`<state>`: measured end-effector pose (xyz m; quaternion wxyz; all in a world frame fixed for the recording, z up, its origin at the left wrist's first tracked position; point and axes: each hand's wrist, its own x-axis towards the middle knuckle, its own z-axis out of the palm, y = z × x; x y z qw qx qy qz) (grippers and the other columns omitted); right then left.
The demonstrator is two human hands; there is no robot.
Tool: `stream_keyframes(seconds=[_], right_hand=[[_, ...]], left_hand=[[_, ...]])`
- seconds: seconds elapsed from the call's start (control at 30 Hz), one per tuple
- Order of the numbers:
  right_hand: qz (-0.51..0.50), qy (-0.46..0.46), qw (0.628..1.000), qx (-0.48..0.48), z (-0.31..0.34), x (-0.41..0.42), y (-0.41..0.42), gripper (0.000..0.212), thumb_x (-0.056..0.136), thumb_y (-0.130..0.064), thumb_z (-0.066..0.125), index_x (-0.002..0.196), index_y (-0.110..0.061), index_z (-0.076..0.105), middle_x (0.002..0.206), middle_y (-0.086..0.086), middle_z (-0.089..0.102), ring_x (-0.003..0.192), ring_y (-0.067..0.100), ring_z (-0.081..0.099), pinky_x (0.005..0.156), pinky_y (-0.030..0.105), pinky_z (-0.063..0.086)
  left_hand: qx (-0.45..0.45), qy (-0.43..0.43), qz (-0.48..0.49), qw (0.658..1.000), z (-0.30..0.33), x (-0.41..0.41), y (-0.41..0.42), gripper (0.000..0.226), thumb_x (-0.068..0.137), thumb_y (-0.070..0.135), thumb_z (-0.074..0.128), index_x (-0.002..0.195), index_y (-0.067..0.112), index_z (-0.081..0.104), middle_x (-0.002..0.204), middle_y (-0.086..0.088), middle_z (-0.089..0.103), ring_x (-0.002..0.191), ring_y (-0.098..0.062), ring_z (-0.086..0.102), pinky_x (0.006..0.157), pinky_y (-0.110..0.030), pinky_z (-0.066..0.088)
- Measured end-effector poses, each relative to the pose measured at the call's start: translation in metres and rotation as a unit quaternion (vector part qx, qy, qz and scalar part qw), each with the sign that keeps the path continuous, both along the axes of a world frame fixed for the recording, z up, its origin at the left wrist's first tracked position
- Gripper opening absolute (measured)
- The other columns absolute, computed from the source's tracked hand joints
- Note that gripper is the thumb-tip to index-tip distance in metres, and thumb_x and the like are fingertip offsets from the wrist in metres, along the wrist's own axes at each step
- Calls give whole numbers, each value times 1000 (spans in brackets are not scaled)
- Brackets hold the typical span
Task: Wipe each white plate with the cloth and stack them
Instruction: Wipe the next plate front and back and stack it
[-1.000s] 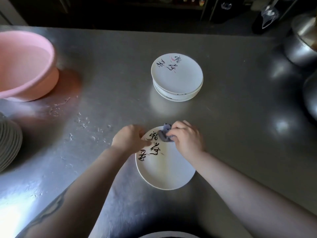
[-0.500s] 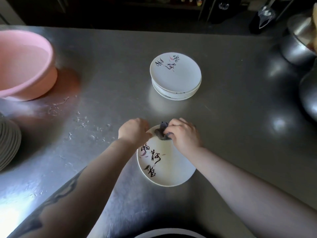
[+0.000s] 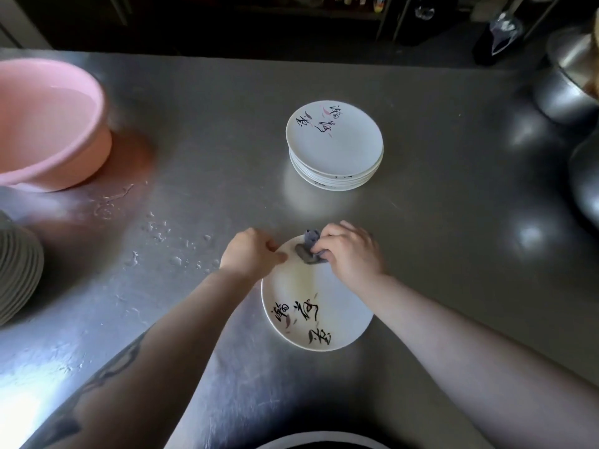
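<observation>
A white plate (image 3: 311, 303) with black brush lettering lies on the steel counter in front of me. My left hand (image 3: 251, 256) grips its far left rim. My right hand (image 3: 350, 254) holds a small grey cloth (image 3: 309, 251) bunched in its fingers and presses it on the plate's far edge. Farther back stands a stack of white plates (image 3: 335, 149) with the same lettering on the top one.
A pink basin (image 3: 48, 124) sits at the far left. A pile of grey-white plates (image 3: 16, 270) shows at the left edge. Metal pots (image 3: 570, 79) stand at the far right. Water drops (image 3: 162, 234) lie left of my hands. A white rim (image 3: 321, 439) shows at the bottom.
The plate has turned under my hands: its lettering went from the far left side round to the near side. Both hands stayed at the far rim, the cloth still on the plate.
</observation>
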<state>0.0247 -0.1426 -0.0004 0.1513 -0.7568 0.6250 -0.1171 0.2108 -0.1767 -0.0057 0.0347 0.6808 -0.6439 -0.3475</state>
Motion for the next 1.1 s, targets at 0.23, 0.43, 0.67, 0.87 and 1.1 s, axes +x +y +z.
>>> stream_keyframes(seconds=[0.23, 0.43, 0.67, 0.87, 1.1], right_hand=[[-36, 45, 997, 51, 4, -25, 4, 25, 86, -10, 60, 93, -30, 74, 96, -10, 60, 98, 16, 49, 72, 31, 45], [-20, 23, 998, 59, 3, -5, -5, 24, 87, -13, 61, 98, -31, 73, 102, -11, 61, 101, 14, 49, 75, 32, 46], [-29, 16, 999, 21, -2, -16, -1, 22, 83, -11, 64, 90, -29, 75, 93, -10, 63, 92, 18, 52, 67, 32, 46], [6, 21, 1000, 14, -2, -1, -10, 18, 83, -16, 65, 92, -28, 76, 94, -9, 64, 94, 18, 53, 73, 34, 43], [-28, 34, 999, 9, -3, -17, -4, 20, 84, -12, 64, 91, -28, 75, 91, -8, 63, 94, 17, 52, 69, 30, 43]], left_hand=[[60, -27, -25, 998, 0, 18, 12, 16, 78, 21, 67, 76, 8, 58, 59, -5, 68, 61, -25, 67, 61, -36, 57], [25, -65, -18, 997, 5, 1, 0, 39, 86, 39, 64, 58, 15, 52, 59, 1, 61, 70, -25, 65, 58, -27, 41], [103, -144, -102, 979, 5, 13, 8, 44, 83, 55, 60, 63, 16, 66, 65, 8, 68, 68, -16, 68, 77, -26, 52], [-6, -36, -22, 999, 0, -9, -8, 34, 80, 37, 73, 60, 14, 56, 62, 0, 58, 73, -28, 59, 56, -27, 38], [131, -135, -135, 973, 1, 6, -3, 35, 80, 44, 68, 60, 16, 66, 62, 7, 69, 61, -10, 64, 64, -24, 47]])
